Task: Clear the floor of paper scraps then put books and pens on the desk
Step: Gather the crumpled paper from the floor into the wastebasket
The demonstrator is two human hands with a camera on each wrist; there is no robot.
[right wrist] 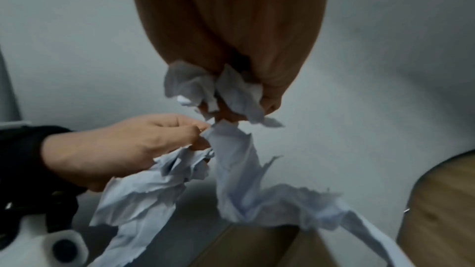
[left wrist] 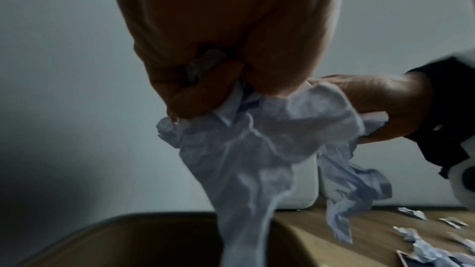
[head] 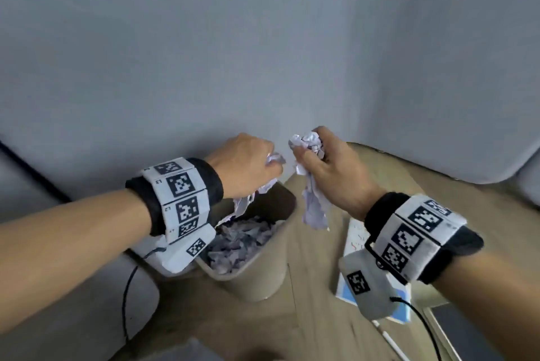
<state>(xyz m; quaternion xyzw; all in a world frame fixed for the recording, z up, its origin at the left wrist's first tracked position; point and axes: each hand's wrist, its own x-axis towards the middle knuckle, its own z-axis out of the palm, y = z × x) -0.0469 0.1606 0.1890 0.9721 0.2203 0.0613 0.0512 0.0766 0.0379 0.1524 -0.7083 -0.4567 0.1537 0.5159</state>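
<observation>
Paper scraps (head: 242,239) fill bin (head: 257,279); left hand (head: 245,165), right hand (head: 330,168) each clutch crumpled paper.

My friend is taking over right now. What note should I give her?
Left hand grips crumpled paper over the bin.
Right hand grips another wad, beside the bin, not over it.
Done: the bin already holds many scraps.
Left: drop both wads in, pick up the scraps on the floor, then move the book and pen from the floor to the desk.
</observation>
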